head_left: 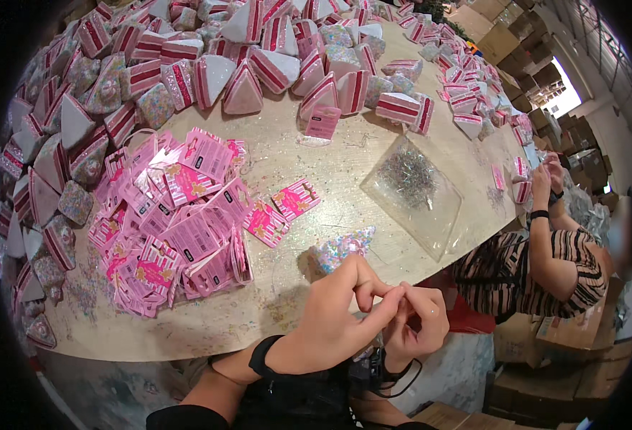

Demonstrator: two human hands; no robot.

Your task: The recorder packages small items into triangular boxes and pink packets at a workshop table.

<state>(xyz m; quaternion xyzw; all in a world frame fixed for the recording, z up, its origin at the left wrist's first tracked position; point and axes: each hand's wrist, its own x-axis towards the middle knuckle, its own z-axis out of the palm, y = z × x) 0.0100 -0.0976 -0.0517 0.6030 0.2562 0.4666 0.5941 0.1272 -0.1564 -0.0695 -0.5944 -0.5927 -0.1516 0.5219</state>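
Hands pinched together, left hand (337,315) and right hand (416,322) touching, grip contents untellable, sparkly wedge (341,247) pointing right.

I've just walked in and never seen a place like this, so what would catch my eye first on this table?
Most striking is the heap of pink printed cardboard tags spilling over the left side of the pale round wooden table. Behind it, a bank of red-and-white striped wedge-shaped toy cake slices fills the far edge. Near the right edge lies a clear plastic bag of thin silvery fasteners, while the person's left hand and right hand meet fingertip to fingertip at the near rim.
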